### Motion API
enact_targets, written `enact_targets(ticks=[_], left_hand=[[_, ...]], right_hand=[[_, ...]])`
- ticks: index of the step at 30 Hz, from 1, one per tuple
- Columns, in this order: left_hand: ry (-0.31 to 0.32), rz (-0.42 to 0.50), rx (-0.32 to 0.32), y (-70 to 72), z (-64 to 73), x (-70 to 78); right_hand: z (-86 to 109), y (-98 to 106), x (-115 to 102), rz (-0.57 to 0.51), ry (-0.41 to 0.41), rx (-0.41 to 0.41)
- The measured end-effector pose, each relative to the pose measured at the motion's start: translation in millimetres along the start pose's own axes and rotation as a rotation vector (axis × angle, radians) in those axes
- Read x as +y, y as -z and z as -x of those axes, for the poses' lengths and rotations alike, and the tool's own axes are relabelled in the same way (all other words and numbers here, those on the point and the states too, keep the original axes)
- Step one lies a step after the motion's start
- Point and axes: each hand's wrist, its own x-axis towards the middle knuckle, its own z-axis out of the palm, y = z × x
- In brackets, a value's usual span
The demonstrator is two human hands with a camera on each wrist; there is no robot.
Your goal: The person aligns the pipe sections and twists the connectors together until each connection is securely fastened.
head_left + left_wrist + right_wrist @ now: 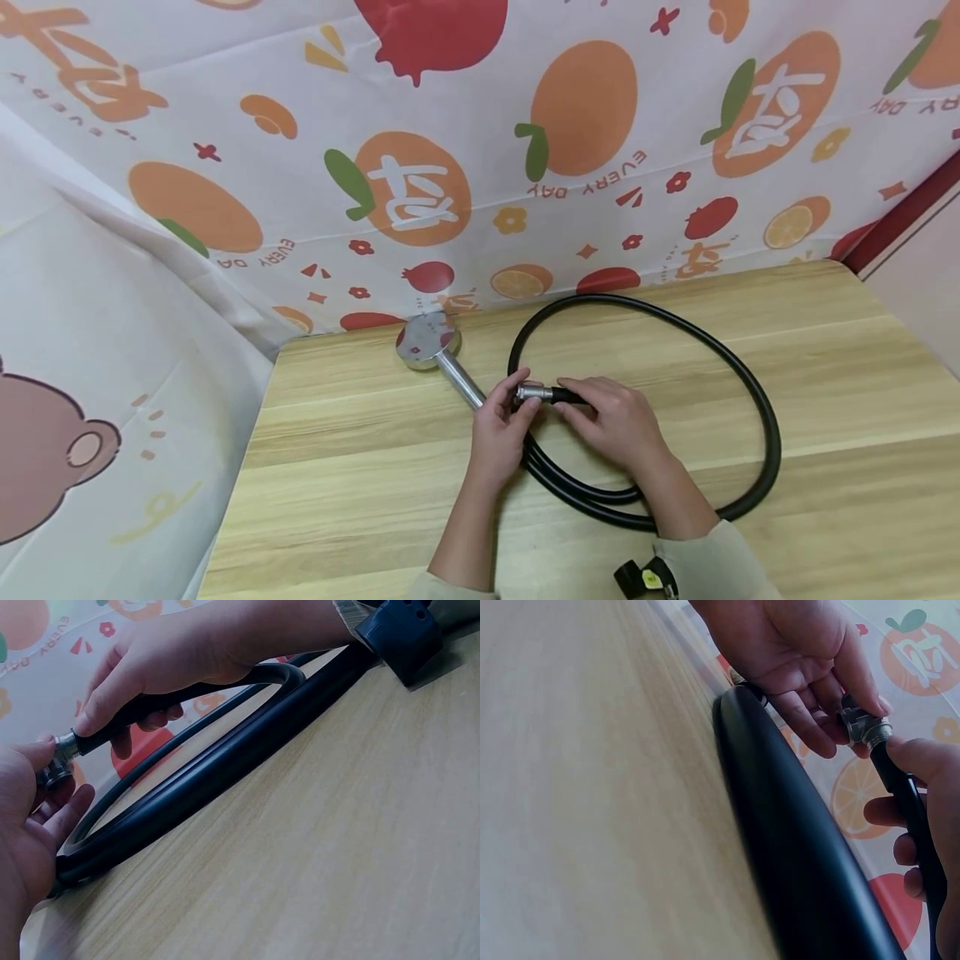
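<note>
A black hose point(768, 433) lies in loops on the table, with a metal fitting point(534, 392) at its raised end. My left hand point(501, 425) pinches the fitting between thumb and fingers. Just to the right, my right hand point(615, 417) grips the hose behind the fitting, its thumb lying along the black sleeve. In the right wrist view the silver fitting point(864, 724) is held off the table between both hands. A chrome shower head point(426, 340) with a round, shiny face lies beyond my left hand, which hides the lower end of its handle point(459, 379).
The light wooden table point(337, 483) runs back to a fruit-printed cloth point(480, 108) hanging behind it. Another pale cloth point(150, 400) hangs on the left. A dark red edge point(911, 208) shows at the far right. Hose loops surround my right forearm.
</note>
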Motion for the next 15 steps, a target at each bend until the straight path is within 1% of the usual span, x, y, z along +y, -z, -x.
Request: enact_targets(ticks=[6,9,12,15], left_hand=[[-0.015,-0.019,0.003,1.0,-0.9,-1.7],[-0.012,-0.023,0.009,1.2,-1.4,-2.3],[0.003,-0.022,0.024,0.9,-0.8,-2.5],[0.018,-0.026,0.028,-0.2,0.1,-1.8]], right_hand=[[-0.9,0.3,-0.2,-0.009,0.013,0.004],[-1.9,0.9,-0.8,-0.013,0.011,0.01],[-2.0,0.7,-1.1,-0.021,-0.003,0.005],[-0.3,1.4,-1.8,-0.029,-0.035,0.001]])
